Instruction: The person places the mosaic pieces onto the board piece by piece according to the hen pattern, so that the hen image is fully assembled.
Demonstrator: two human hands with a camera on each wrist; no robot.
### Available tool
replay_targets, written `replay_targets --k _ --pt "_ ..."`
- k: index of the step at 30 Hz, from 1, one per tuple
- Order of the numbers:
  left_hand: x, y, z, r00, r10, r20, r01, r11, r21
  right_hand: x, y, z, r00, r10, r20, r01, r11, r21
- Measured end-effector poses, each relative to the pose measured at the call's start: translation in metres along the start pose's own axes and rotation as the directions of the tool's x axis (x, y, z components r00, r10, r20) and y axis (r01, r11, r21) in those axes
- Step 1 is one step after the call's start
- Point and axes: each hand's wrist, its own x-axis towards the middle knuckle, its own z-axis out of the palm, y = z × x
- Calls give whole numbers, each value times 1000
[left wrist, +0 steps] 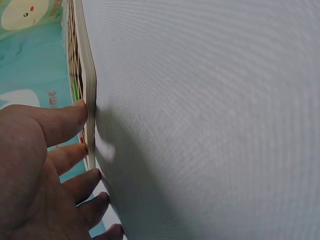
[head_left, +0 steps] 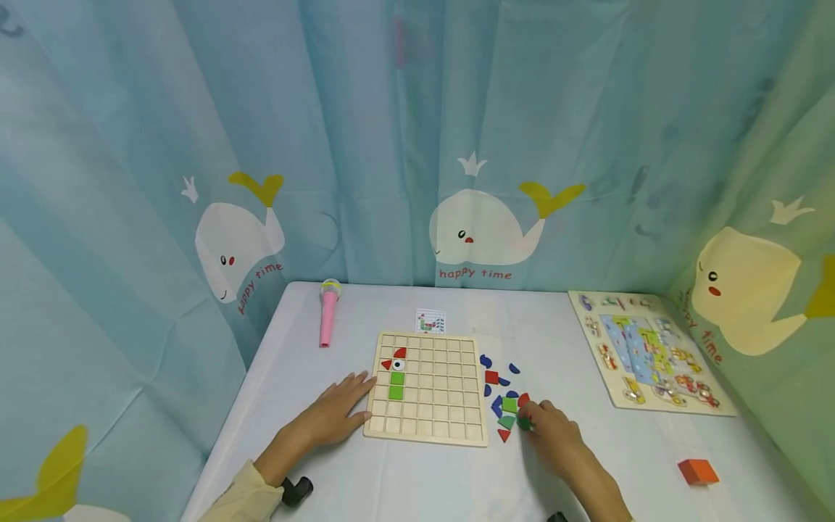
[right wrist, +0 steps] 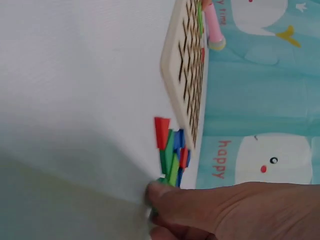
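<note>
A wooden grid board (head_left: 430, 413) lies on the table, with a red quarter-round piece (head_left: 401, 353), a red triangle (head_left: 387, 364), an eye piece (head_left: 399, 365) and two green squares (head_left: 396, 392) in its left cells. My left hand (head_left: 335, 411) rests with spread fingers against the board's left edge; the left wrist view shows the thumb (left wrist: 70, 120) on the rim. To the right of the board, my right hand (head_left: 554, 435) pinches a dark green piece (head_left: 525, 423) at the loose pieces. Around its fingertips lie a light green square (head_left: 509, 404), a red triangle (head_left: 504, 435) and several blue half-rounds (head_left: 514, 368).
A small pattern card (head_left: 430, 321) lies behind the board. A pink toy microphone (head_left: 327, 319) is at the back left. On the right are a knobbed picture puzzle (head_left: 652, 355) and an orange block (head_left: 698, 472). A whale-print curtain (head_left: 365, 145) surrounds the table.
</note>
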Motion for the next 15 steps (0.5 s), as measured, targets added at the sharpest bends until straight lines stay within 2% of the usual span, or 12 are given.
replay_targets --k 3,8,15 --pt "1 0 0 1000 1 -1 -1 1000 -2 -2 5 2 999 35 -16 -35 999 -3" --pt "1 -1 1 1000 1 -4 -1 1000 -1 -5 8 4 994 111 5 -111 994 7" --pt "2 -1 2 1000 8 -9 -8 1000 5 -9 11 2 999 31 43 -37 989 142"
